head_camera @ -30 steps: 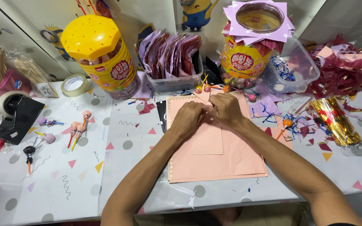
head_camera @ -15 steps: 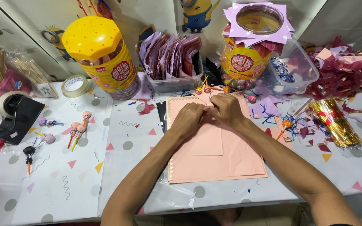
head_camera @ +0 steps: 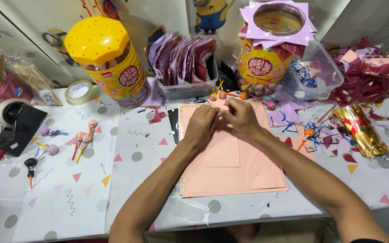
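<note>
A stack of pink paper sheets lies on the table in front of me. My left hand and my right hand meet at the far end of the stack, fingers pinched together on a small pink sheet that lies on top. What sits between the fingertips is hidden. Several lollipops lie just beyond my hands.
A yellow-lidded candy jar stands at the back left, a clear bin of wrappers in the middle, a second jar to its right. A tape dispenser and wrapped lollipops lie left. Gold strips and red scraps lie right.
Both hands stay at the far end of the pink stack. The fingers shift slightly on the small sheet; nothing else has moved.
</note>
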